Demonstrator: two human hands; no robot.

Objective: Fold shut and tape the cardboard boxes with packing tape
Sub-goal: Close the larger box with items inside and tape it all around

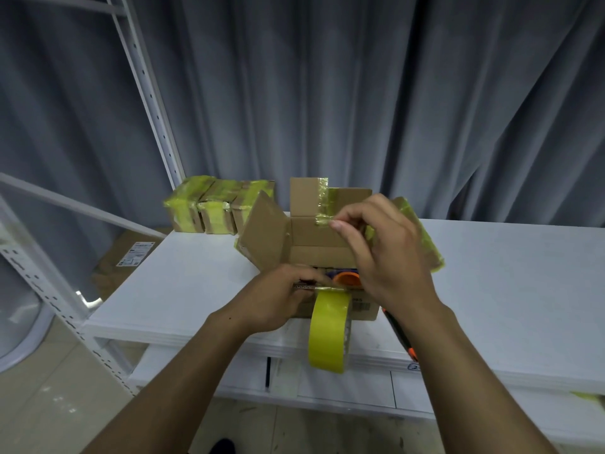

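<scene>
boxes first: three taped boxes [212, 208] sit finished at the back left of the white table [507, 290], wrapped in yellow, so that part looks done from where i'm watching. now the open box [314, 237] in the middle, near the front edge, flaps all up: left flap [265, 231] splayed out, far flap [304, 198] upright, right flap [422, 237] tipped away behind the wrist. something orange [348, 278] shows inside. my left hand [281, 299] has its fingers curled over the near top edge of this box, gripping the cardboard just beside where the tape roll [329, 332] hangs by its free end down the front. my right hand [386, 253] reaches across the opening, thumb and forefinger closed in what looks like a pinch on a tape strip [322, 211] at the foot of the far flap. a cutter [397, 332] lies on the table under that forearm. i'd call this one barely begun: nothing folded, no seam taped, all four flaps to close yet.
</scene>
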